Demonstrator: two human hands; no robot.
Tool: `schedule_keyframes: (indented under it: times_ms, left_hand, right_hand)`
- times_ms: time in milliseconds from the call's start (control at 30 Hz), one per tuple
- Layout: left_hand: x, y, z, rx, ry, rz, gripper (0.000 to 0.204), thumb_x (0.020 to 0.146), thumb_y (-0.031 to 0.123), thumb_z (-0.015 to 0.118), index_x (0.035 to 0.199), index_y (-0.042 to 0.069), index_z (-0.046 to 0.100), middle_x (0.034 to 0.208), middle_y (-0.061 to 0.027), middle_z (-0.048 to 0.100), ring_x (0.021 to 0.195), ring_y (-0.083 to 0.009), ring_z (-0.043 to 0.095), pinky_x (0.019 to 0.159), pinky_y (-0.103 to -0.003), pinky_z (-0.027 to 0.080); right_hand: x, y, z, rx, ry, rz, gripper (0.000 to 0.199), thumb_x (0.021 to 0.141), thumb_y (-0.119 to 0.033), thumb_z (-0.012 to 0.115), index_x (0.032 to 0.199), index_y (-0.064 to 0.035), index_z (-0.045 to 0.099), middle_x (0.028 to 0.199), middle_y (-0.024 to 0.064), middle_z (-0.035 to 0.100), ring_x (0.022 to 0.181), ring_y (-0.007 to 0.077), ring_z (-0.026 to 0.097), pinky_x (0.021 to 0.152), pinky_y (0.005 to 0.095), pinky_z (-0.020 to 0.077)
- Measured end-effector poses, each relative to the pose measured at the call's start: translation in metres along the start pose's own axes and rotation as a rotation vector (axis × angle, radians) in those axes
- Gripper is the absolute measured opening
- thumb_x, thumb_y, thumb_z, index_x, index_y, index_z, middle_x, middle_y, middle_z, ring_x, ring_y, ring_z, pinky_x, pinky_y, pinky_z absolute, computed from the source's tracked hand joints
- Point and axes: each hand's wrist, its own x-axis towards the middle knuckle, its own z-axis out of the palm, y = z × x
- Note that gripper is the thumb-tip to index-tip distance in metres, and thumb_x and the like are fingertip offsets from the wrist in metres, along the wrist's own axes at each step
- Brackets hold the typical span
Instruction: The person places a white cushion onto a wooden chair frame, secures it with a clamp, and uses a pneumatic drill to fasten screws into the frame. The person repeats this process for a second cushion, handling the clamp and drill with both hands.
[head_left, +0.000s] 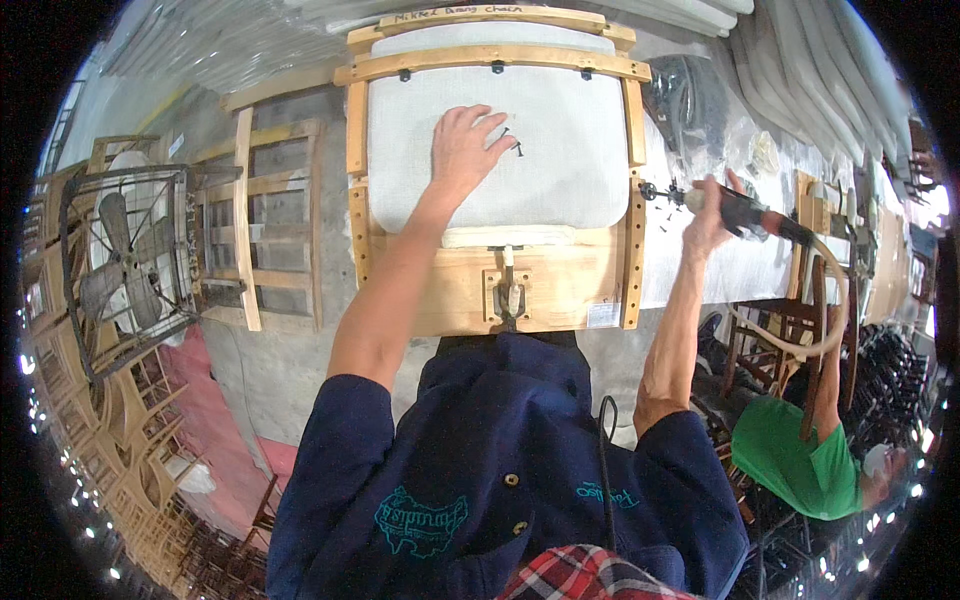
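Note:
An upturned wooden chair frame (pixel 560 285) with a white padded seat (pixel 560 150) lies on the workbench in front of me. My left hand (pixel 462 148) rests flat on the white padding, fingers spread, next to a few small dark screws (pixel 512 142). My right hand (pixel 708 215) grips a dark pneumatic screwdriver (pixel 745 212), its tip pointing left at the chair's right side rail (pixel 632 230). A tan air hose (pixel 825 310) loops down from the tool's rear. Loose screws (pixel 666 220) lie beside the rail.
A caged fan (pixel 125 265) stands at left beside a slatted wooden frame (pixel 270 225). Stacks of wooden chairs (pixel 120 460) fill the lower left. Another person in a green shirt (pixel 795 460) sits at lower right. White cushions (pixel 830 60) pile at upper right.

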Motion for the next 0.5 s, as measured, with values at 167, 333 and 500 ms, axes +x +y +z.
schedule_keyframes:
  times_ms: [167,333,500]
  left_hand:
    - [0.003,0.003,0.008,0.022,-0.046,-0.071,0.022,0.086,0.033,0.076,0.100,0.017,0.081,0.104,-0.0046,0.072,0.105,-0.0288,0.061,0.095,-0.041,0.048]
    - [0.009,0.042,-0.023,-0.571,-0.172,-0.620,0.026,0.096,0.027,0.070,0.115,0.011,0.076,0.099,-0.0052,0.073,0.089,-0.0226,0.066,0.084,-0.037,0.054]
    - [-0.019,0.068,-0.056,-1.529,-0.076,-0.854,0.030,0.102,0.017,0.065,0.127,0.000,0.067,0.103,-0.0053,0.070,0.086,-0.0112,0.065,0.081,-0.026,0.056]
  right_hand:
    - [-0.002,-0.106,0.008,0.181,-0.007,-0.041,0.036,0.088,-0.002,0.070,0.121,0.0049,0.058,0.091,0.0151,0.072,0.084,0.0216,0.070,0.078,0.0340,0.0569]
    - [-0.045,-0.150,0.008,0.377,-0.103,-0.054,0.024,0.091,-0.003,0.066,0.113,-0.0026,0.058,0.087,0.0161,0.070,0.085,0.0249,0.071,0.084,0.0406,0.0566]
    - [-0.068,-0.169,0.025,0.636,-0.205,0.025,0.020,0.100,-0.022,0.057,0.108,-0.0040,0.061,0.076,0.0100,0.066,0.079,0.0297,0.067,0.085,0.0494,0.0500]
